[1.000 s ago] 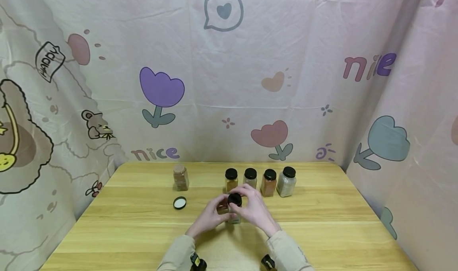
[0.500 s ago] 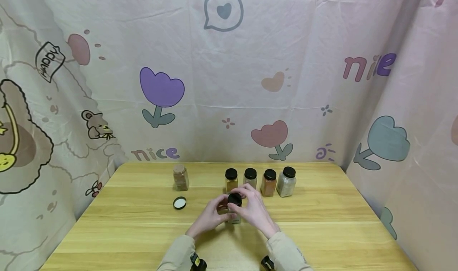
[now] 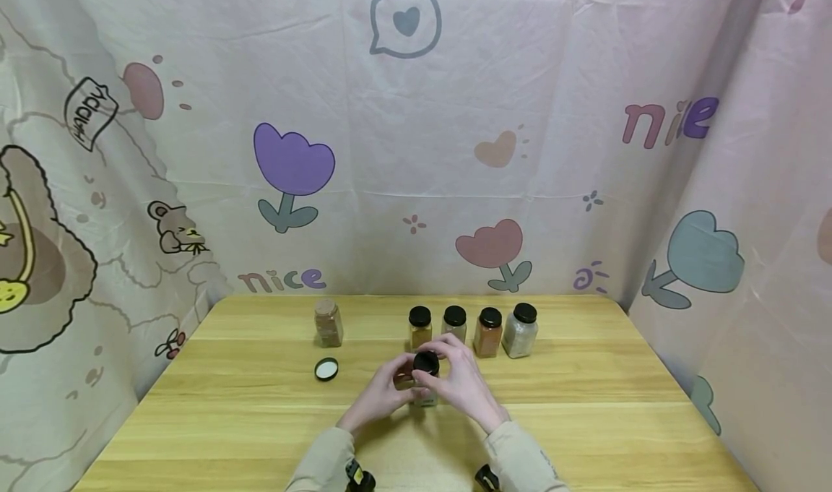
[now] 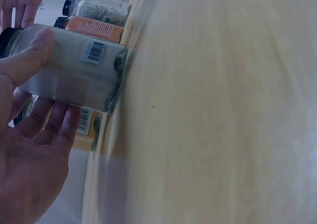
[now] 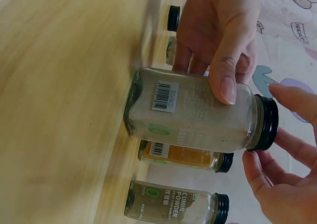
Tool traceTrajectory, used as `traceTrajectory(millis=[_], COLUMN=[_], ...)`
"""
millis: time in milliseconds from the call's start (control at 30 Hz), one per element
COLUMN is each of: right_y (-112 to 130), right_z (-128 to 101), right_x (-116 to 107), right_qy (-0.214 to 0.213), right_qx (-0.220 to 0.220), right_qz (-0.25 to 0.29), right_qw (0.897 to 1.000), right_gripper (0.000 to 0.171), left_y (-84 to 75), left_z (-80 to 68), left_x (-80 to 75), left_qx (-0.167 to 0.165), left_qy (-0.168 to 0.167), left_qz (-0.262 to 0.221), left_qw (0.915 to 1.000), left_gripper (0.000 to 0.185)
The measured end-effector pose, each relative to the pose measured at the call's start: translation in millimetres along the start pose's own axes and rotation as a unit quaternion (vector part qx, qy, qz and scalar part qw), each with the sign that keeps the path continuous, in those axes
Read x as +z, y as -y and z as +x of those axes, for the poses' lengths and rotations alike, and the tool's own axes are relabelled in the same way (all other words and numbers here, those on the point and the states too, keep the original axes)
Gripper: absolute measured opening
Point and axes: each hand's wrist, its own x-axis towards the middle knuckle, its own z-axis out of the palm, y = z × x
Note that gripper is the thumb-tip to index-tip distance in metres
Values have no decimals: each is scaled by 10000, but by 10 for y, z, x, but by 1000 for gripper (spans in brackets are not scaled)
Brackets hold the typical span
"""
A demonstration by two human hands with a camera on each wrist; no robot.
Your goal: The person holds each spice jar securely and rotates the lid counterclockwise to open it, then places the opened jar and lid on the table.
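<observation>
A clear glass spice jar (image 5: 198, 120) of greyish powder, with a barcode label, stands upright on the wooden table near its middle. My left hand (image 3: 382, 392) grips its body, thumb on one side and fingers on the other. At the top, my right hand (image 3: 464, 382) holds the black lid (image 5: 270, 122) between thumb and fingers. The lid sits on the jar's neck. From the left wrist, the same jar's base is seen on the tabletop, and part of its lid is cut off by the frame edge.
Behind the hands stand several black-lidded jars: one yellow (image 3: 420, 331), one of cumin powder (image 5: 166, 201), one orange (image 3: 488, 337), one pale grey (image 3: 521, 335). Left of them stands a lidless jar (image 3: 328, 324) of brownish powder. A loose lid (image 3: 326, 369) lies upturned before it.
The right thumb has shifted slightly left at the lid. The jar, the left hand and the other jars keep their places.
</observation>
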Motion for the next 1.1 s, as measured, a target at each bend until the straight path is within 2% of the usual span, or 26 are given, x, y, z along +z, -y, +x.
traceTrajectory(millis=[200, 500, 867, 1100], right_y=[20, 27, 11, 6], right_z=[10, 12, 12, 6], right_x=[-10, -7, -32, -15], right_qy=[-94, -78, 27, -85], right_qx=[180, 162, -228, -39], right_qz=[48, -8, -60, -107], right_qw=[9998, 9998, 9997, 9999], right_gripper=[33, 30, 28, 31], left_y=[4, 7, 2, 8], left_z=[5, 3, 0, 6], left_x=[3, 1, -6, -5], left_qx=[3, 35, 59, 26], left_qy=[16, 11, 32, 31], left_qz=[-44, -13, 56, 10], left_qw=[10000, 10000, 10000, 10000], left_gripper=[43, 43, 43, 44])
